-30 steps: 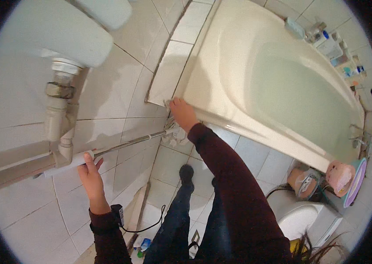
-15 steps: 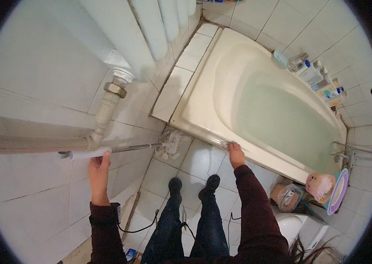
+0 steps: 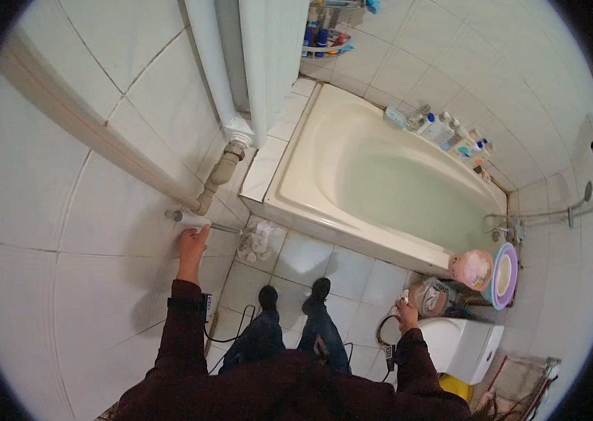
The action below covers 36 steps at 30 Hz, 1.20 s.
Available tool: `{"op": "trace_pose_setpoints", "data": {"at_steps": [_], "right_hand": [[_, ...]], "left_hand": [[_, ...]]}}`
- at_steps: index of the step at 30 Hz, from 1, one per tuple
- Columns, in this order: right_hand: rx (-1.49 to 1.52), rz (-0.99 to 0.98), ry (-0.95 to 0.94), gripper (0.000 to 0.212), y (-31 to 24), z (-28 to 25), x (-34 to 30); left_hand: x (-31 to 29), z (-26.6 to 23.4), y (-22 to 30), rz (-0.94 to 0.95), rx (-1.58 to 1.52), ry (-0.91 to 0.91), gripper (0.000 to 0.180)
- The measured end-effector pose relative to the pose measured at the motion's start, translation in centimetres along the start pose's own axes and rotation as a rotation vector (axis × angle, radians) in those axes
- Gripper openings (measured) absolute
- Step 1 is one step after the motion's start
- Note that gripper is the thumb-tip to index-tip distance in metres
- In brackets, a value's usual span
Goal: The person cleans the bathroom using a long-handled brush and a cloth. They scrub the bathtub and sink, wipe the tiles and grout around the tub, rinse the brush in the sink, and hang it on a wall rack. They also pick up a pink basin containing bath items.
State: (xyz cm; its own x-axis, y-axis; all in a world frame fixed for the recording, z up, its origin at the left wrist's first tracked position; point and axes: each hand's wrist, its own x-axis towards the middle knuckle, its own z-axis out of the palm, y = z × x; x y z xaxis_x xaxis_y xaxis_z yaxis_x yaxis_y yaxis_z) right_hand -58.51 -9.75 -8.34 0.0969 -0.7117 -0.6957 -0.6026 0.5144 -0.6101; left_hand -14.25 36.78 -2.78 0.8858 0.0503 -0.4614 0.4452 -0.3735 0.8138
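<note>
On the left, my left hand (image 3: 190, 254) is closed around the white grip of a mop (image 3: 191, 222). Its metal pole slopes down to a whitish, stringy mop head (image 3: 258, 242) on the floor tiles beside the bathtub corner. My right hand (image 3: 406, 316) is lower right, in front of a bag-lined bin (image 3: 431, 297), fingers curled around a small whitish thing too small to make out. The bathtub (image 3: 296, 184) holds greenish water.
Bottles (image 3: 443, 130) line the tub's far ledge. A pinkish basin (image 3: 470, 269) and a purple-rimmed basin (image 3: 505, 277) stand by the tub's right end. A white toilet (image 3: 443, 344) is at lower right. Radiator and pipe (image 3: 223, 168) flank the left wall.
My right hand has moved from the tub's front edge down and right, to the bin and toilet. My left hand stays on the mop grip. The whole view has shifted.
</note>
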Motion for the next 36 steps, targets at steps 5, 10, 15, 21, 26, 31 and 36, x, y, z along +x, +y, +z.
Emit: {"op": "trace_pose_setpoints", "data": {"at_steps": [5, 10, 15, 21, 26, 31, 36], "right_hand": [[0.767, -0.031, -0.262, 0.017, -0.3, -1.4, -6.0], [1.092, -0.273, -0.437, 0.031, -2.2, -3.8, -7.3], [1.257, -0.312, -0.386, 0.028, -2.9, -6.4, -6.9], [1.386, -0.159, -0.25, 0.022, 1.6, -12.6, -1.8], [1.298, -0.202, 0.065, 0.021, 5.6, -21.3, 7.4], [0.791, 0.121, 0.288, 0.041, 6.6, -27.1, 14.8], [0.683, 0.139, -0.071, 0.06, 11.7, -26.4, 11.7]], "left_hand": [[0.6, -0.5, -1.5, -0.019, 0.109, -0.024, 0.063], [0.0, -1.2, -1.9, -0.118, -0.021, -0.126, 0.07], [0.2, -1.0, -1.5, -0.055, -0.035, -0.081, 0.069], [-2.4, 0.3, -3.2, -0.17, 0.0, -0.044, 0.069], [-8.2, 6.1, -4.0, -0.218, 0.058, 0.016, 0.065], [-15.5, 12.7, -3.1, -0.122, 0.053, -0.114, 0.067], [-20.5, 17.6, 1.0, -0.007, 0.019, -0.176, 0.065]]}}
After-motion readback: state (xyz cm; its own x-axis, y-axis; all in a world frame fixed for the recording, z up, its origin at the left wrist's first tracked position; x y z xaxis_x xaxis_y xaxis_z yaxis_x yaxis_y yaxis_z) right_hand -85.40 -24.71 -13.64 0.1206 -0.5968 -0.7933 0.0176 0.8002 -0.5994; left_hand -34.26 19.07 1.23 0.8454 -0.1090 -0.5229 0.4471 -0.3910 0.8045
